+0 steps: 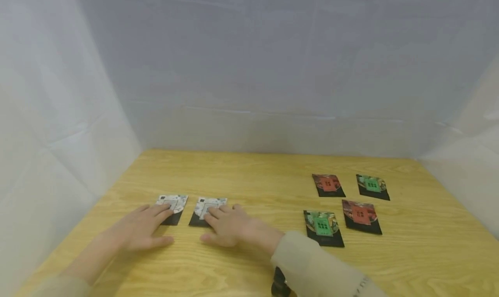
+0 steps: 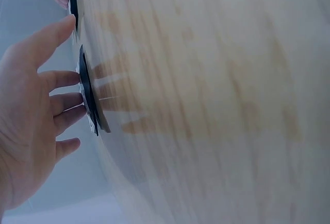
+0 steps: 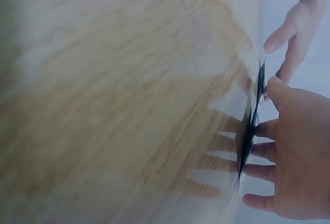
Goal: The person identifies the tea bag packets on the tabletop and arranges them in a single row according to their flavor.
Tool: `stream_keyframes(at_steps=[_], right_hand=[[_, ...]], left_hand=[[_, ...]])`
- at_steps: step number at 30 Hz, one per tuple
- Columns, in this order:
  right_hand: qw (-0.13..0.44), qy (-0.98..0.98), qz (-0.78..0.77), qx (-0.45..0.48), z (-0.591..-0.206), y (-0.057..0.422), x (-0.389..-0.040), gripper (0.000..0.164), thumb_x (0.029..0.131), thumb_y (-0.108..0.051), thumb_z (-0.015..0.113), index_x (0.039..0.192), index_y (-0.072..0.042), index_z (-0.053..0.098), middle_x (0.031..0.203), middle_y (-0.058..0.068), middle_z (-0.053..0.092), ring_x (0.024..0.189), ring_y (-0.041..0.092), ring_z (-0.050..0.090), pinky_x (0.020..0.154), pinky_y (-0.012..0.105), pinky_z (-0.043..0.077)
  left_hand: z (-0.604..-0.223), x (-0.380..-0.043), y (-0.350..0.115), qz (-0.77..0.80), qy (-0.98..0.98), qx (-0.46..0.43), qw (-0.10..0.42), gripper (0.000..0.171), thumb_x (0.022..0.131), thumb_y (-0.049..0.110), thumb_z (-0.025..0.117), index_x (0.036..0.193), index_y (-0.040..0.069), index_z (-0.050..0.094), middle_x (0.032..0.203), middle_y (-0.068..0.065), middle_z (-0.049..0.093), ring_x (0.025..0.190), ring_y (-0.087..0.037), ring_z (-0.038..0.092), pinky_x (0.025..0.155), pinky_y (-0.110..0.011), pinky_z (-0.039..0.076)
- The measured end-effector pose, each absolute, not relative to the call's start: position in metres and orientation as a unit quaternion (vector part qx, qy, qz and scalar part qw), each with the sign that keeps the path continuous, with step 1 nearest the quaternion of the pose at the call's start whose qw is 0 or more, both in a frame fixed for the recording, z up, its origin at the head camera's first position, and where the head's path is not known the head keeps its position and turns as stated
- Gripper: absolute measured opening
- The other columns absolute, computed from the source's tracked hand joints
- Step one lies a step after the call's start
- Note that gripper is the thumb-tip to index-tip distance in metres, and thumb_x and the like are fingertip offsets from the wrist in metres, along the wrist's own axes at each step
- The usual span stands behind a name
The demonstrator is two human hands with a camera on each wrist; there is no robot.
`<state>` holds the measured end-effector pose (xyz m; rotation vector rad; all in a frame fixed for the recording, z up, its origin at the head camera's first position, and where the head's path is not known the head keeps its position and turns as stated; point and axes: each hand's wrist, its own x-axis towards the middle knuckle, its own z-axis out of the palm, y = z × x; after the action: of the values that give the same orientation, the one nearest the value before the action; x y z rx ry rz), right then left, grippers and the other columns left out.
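Two flat packets with white-and-grey patterned tops and black lower parts lie side by side on the wooden table. My left hand [image 1: 142, 227] rests its extended fingers on the left white packet [image 1: 177, 204]. On the right white packet [image 1: 199, 210] lie the fingers of my right hand [image 1: 228, 225]. Seen edge-on in the left wrist view, the packet [image 2: 88, 92] touches the fingertips, with the thumb held apart. The right wrist view likewise has straight fingers against a thin dark packet [image 3: 246, 141]. The fingers partly cover both packets' printed fronts.
To the right lie two red packets [image 1: 327, 185] [image 1: 361, 214] and two green packets [image 1: 322, 228] [image 1: 372, 185], set apart on the table [image 1: 249, 175]. A small black object [image 1: 280, 284] shows beneath the right sleeve. Pale sheeting [image 1: 249, 72] stands behind and at both sides.
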<state>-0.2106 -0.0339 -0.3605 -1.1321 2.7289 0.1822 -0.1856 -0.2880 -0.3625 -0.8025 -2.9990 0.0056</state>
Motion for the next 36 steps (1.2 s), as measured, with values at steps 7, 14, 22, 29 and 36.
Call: stream_keyframes(at_steps=[7,14,22,29,36], right_hand=[[0.085,0.919,0.076,-0.377,-0.362,-0.037,-0.211,0.067,0.093,-0.064,0.024,0.149,-0.027,0.024,0.155,-0.007,0.019,0.141,0.018,0.021,0.113,0.045,0.022],[0.083,0.918,0.086,-0.377,-0.363,-0.037,-0.213,0.067,0.093,-0.064,0.022,0.150,-0.029,0.021,0.156,-0.007,0.016,0.142,0.017,0.020,0.114,0.044,0.021],[0.075,0.921,0.076,-0.375,-0.363,-0.028,-0.217,0.068,0.093,-0.065,0.022,0.150,-0.028,0.021,0.156,-0.005,0.016,0.142,0.019,0.017,0.114,0.046,0.020],[0.066,0.927,0.035,-0.369,-0.367,-0.002,-0.228,0.068,0.095,-0.061,0.027,0.149,-0.021,0.025,0.155,0.000,0.020,0.142,0.022,0.019,0.113,0.050,0.019],[0.066,0.936,0.008,-0.347,-0.366,0.029,-0.241,0.066,0.096,-0.057,0.030,0.148,-0.016,0.027,0.155,0.006,0.022,0.141,0.027,0.020,0.112,0.054,0.019]], left_hand=[[-0.362,-0.186,-0.288,0.000,-0.966,-0.257,0.021,0.078,0.083,0.062,0.054,0.128,-0.001,0.053,0.133,-0.023,0.049,0.120,-0.043,0.047,0.101,-0.061,0.033],[-0.363,-0.187,-0.287,0.002,-0.965,-0.262,0.027,0.077,0.083,0.062,0.054,0.127,-0.001,0.053,0.133,-0.023,0.049,0.121,-0.042,0.047,0.100,-0.061,0.033],[-0.360,-0.187,-0.286,0.006,-0.965,-0.263,0.028,0.076,0.083,0.061,0.055,0.127,-0.001,0.053,0.133,-0.023,0.049,0.122,-0.041,0.046,0.101,-0.060,0.033],[-0.359,-0.188,-0.285,0.007,-0.964,-0.264,0.026,0.076,0.083,0.060,0.056,0.127,-0.002,0.054,0.133,-0.024,0.049,0.121,-0.042,0.046,0.100,-0.060,0.034],[-0.363,-0.188,-0.286,0.012,-0.963,-0.267,0.023,0.076,0.081,0.060,0.057,0.126,-0.001,0.054,0.131,-0.023,0.050,0.120,-0.043,0.047,0.099,-0.060,0.035]])
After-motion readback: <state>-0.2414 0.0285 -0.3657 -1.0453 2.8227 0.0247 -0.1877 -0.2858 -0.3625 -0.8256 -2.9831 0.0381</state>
